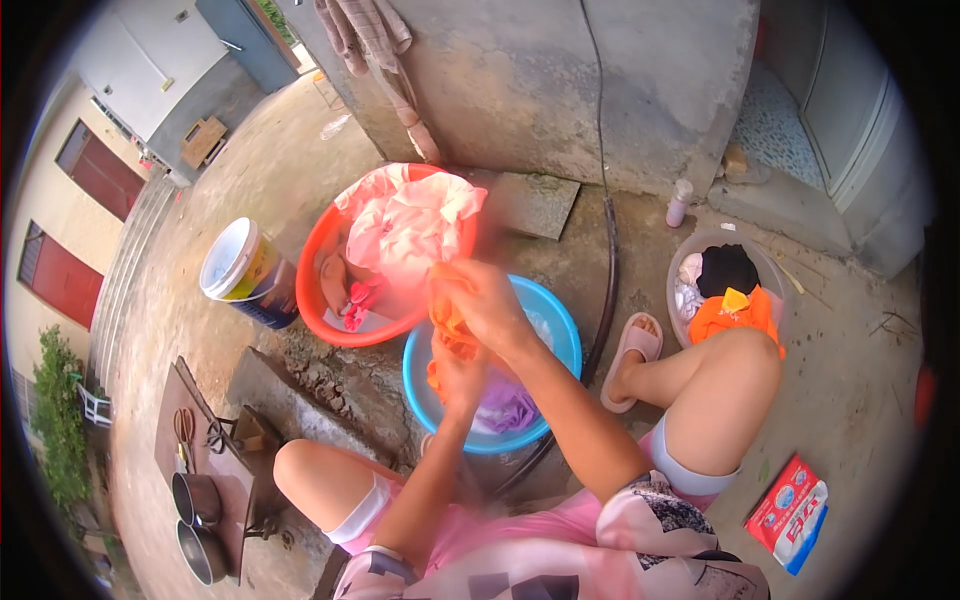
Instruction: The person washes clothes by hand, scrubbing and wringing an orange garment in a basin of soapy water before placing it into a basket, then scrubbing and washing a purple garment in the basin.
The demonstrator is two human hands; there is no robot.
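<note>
An orange cloth is bunched between my two hands, above the near side of the basins. My left hand grips its lower part, and my right hand grips the upper part. Beneath them stands a blue basin holding a purple cloth and whitish suds. Just beyond, a red-orange basin holds pale pink fabric heaped over its far rim, and a bright pink piece lies lower inside. My forearms hide part of the blue basin.
A bucket stands left of the red basin. At right, a translucent tub holds black, white and orange clothes. A dark hose runs past the blue basin. A detergent bag lies at lower right; pots sit at lower left.
</note>
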